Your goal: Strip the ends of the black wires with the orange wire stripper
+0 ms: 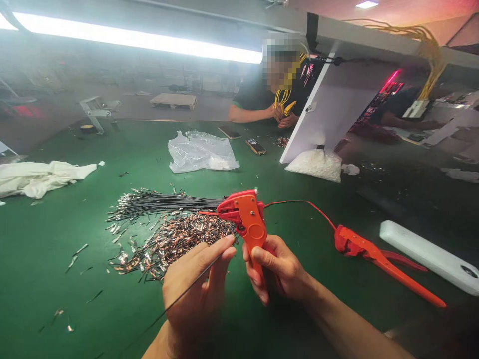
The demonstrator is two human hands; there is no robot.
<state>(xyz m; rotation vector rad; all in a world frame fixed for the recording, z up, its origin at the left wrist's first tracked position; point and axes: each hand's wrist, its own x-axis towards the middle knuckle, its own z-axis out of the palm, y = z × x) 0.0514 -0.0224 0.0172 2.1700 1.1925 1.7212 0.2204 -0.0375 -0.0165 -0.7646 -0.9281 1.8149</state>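
Between the fingertips of my left hand point(200, 271) is a thin black wire point(183, 294), its tail trailing down to the lower left. Wrapped round the handles of an orange and red wire stripper point(251, 217) is my right hand point(279, 264). The tool stands upright, its jaws toward the left, just above my left fingertips. Behind it lies a bundle of black wires point(175, 203) with stripped ends at the left. A heap of copper and black wire scraps point(179, 239) lies in front of the bundle, partly hidden by my left hand.
On the green table point(123, 319), a second orange wire stripper point(374, 252) and a white bar-shaped object point(426, 257) lie at right. A clear plastic bag point(200, 152), two phones and a white cloth point(41, 177) are farther back. Across the table a person point(262, 107) handles yellow wires.
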